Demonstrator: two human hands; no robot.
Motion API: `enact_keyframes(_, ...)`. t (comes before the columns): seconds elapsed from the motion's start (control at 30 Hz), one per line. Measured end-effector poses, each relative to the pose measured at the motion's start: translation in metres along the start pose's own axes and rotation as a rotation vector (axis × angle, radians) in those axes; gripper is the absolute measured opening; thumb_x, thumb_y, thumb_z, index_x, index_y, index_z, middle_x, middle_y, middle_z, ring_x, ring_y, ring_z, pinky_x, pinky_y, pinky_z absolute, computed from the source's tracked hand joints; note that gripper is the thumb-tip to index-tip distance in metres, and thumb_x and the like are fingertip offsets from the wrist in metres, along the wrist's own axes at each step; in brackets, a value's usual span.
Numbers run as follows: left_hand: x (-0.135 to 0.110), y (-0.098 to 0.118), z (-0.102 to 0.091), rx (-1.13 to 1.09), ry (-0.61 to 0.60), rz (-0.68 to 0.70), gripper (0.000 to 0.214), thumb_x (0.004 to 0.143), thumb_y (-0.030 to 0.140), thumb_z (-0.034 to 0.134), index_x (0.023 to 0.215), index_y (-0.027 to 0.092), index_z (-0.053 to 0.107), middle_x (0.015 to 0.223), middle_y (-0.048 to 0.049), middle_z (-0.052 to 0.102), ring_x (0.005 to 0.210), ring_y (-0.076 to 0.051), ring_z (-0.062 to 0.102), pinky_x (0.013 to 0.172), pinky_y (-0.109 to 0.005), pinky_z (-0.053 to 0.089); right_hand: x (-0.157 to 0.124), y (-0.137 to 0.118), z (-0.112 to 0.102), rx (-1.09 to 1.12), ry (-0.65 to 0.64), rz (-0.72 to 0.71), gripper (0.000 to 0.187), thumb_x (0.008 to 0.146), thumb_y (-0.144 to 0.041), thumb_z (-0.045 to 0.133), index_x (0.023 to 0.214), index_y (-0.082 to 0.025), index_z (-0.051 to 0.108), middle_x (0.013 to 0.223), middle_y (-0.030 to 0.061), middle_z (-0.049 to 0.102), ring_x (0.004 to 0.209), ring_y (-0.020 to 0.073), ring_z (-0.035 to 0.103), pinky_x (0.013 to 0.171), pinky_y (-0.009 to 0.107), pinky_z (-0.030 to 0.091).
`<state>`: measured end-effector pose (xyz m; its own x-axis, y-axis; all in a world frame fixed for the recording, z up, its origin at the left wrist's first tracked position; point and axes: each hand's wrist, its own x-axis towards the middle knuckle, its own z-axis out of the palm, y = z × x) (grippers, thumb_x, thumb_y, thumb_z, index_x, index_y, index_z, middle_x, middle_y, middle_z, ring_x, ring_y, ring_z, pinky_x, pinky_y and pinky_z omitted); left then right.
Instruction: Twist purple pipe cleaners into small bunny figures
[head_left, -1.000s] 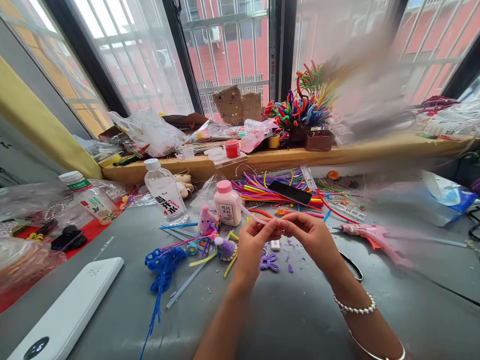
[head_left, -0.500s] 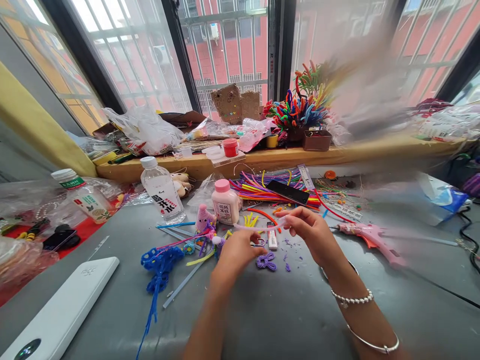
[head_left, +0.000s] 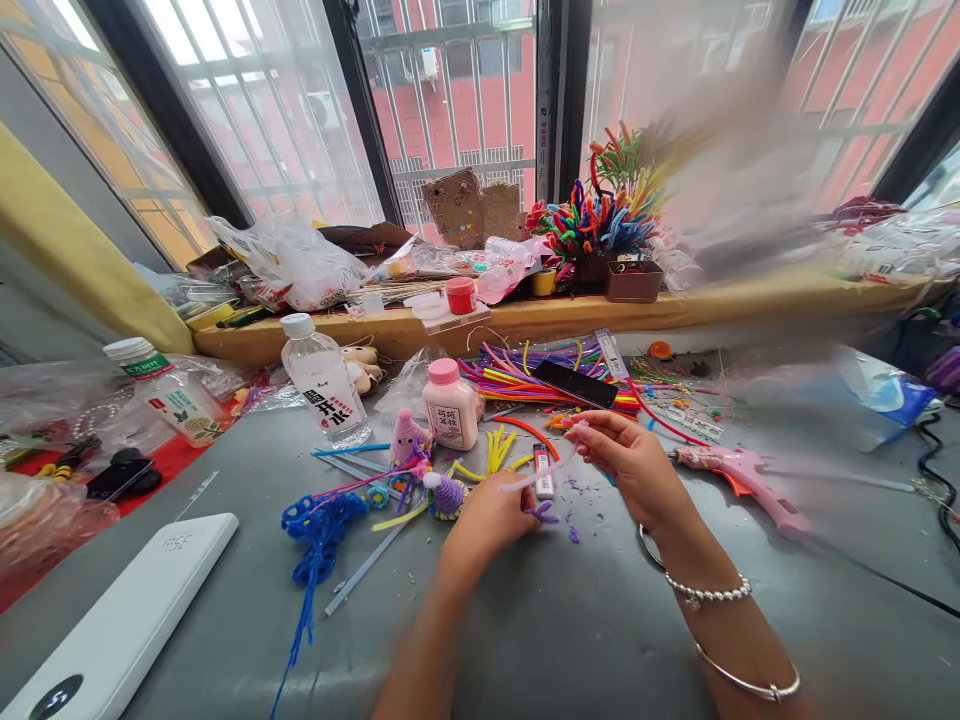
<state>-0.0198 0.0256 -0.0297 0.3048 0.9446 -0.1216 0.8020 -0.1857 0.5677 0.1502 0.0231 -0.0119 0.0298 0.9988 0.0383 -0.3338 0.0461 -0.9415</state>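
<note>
My right hand (head_left: 628, 462) pinches the far end of a pale pink pipe cleaner (head_left: 541, 470) that slants down to the left over the grey table (head_left: 570, 630). My left hand (head_left: 491, 518) is lowered onto the table, its fingers closed over a small purple pipe-cleaner flower (head_left: 543, 514). A small purple hat-shaped piece (head_left: 448, 494) and a red lighter (head_left: 544, 466) lie close to the left hand.
A pink-capped bottle (head_left: 451, 404), a water bottle (head_left: 324, 382), a blue pipe-cleaner knot (head_left: 321, 528), a pink glue gun (head_left: 739, 471), scissors (head_left: 649, 548), a bundle of coloured pipe cleaners (head_left: 525, 380) under a black phone (head_left: 574, 384), and a white power bank (head_left: 124, 620) lie around. The windowsill (head_left: 525, 315) is cluttered.
My hands have come apart. The left hand let go of the pink pipe cleaner, dropped to the table and closed on the purple flower. The right hand still holds the pipe cleaner.
</note>
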Motion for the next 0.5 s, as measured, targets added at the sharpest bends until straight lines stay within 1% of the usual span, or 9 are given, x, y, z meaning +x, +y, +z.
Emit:
enact_keyframes(0.07, 0.002, 0.002, -0.002, -0.128, 0.053, -0.008, 0.004, 0.063, 0.020, 0.061, 0.062, 0.018, 0.057, 0.063, 0.0004, 0.059, 0.065, -0.016, 0.055, 0.058, -0.025, 0.038, 0.000, -0.002, -0.003, -0.025, -0.008, -0.005, 0.024, 0.060, -0.031, 0.073, 0.078, -0.017, 0.066, 0.071, 0.0028, 0.068, 0.058, 0.0107, 0.058, 0.059, 0.026, 0.046)
enact_keyframes(0.1, 0.002, 0.004, -0.004, -0.255, 0.105, -0.016, 0.007, 0.064, 0.023, 0.061, 0.063, 0.017, 0.057, 0.062, 0.0000, 0.059, 0.063, -0.016, 0.056, 0.058, -0.025, 0.040, -0.001, -0.003, -0.004, -0.050, -0.014, -0.010, 0.025, 0.060, -0.032, 0.073, 0.079, -0.017, 0.066, 0.071, 0.0029, 0.068, 0.058, 0.0109, 0.057, 0.058, 0.026, 0.046)
enact_keyframes(0.17, 0.001, 0.010, -0.008, -0.611, 0.200, -0.008, 0.016, 0.062, 0.025, 0.065, 0.071, 0.016, 0.057, 0.064, -0.0006, 0.061, 0.063, -0.016, 0.058, 0.060, -0.026, 0.044, -0.002, -0.004, -0.002, -0.114, -0.030, -0.028, 0.024, 0.061, -0.033, 0.072, 0.079, -0.018, 0.066, 0.067, 0.0021, 0.067, 0.056, 0.0115, 0.056, 0.054, 0.025, 0.044)
enact_keyframes(0.2, 0.000, 0.013, -0.010, -0.742, 0.202, 0.006, 0.018, 0.061, 0.027, 0.067, 0.072, 0.016, 0.057, 0.064, -0.0009, 0.062, 0.063, -0.016, 0.059, 0.061, -0.026, 0.046, -0.003, -0.003, -0.001, -0.144, -0.029, -0.041, 0.023, 0.061, -0.034, 0.071, 0.076, -0.018, 0.065, 0.062, 0.0013, 0.065, 0.053, 0.0116, 0.055, 0.051, 0.025, 0.042)
enact_keyframes(0.27, -0.002, 0.018, -0.012, -0.925, 0.226, 0.027, 0.020, 0.062, 0.028, 0.068, 0.073, 0.014, 0.058, 0.064, -0.0013, 0.063, 0.063, -0.015, 0.060, 0.062, -0.026, 0.048, -0.004, -0.001, 0.005, -0.164, -0.017, -0.071, 0.020, 0.063, -0.035, 0.069, 0.070, -0.017, 0.064, 0.055, -0.0002, 0.060, 0.050, 0.0113, 0.051, 0.047, 0.024, 0.038)
enact_keyframes(0.37, -0.005, 0.024, -0.011, -1.054, 0.203, 0.026, 0.026, 0.061, 0.030, 0.070, 0.079, 0.013, 0.060, 0.068, -0.0025, 0.065, 0.064, -0.014, 0.061, 0.064, -0.027, 0.050, -0.005, 0.005, 0.012, -0.167, 0.037, -0.097, 0.019, 0.061, -0.034, 0.070, 0.066, -0.016, 0.065, 0.054, -0.0010, 0.057, 0.049, 0.0099, 0.046, 0.044, 0.023, 0.033)
enact_keyframes(0.5, -0.005, 0.027, -0.008, -1.133, 0.155, 0.059, 0.030, 0.059, 0.028, 0.072, 0.082, 0.014, 0.060, 0.062, 0.0004, 0.062, 0.059, -0.012, 0.060, 0.060, -0.024, 0.049, -0.006, 0.009, 0.017, -0.072, 0.094, -0.086, 0.018, 0.059, -0.032, 0.073, 0.064, -0.017, 0.066, 0.057, -0.0021, 0.057, 0.047, 0.0072, 0.038, 0.044, 0.022, 0.029)
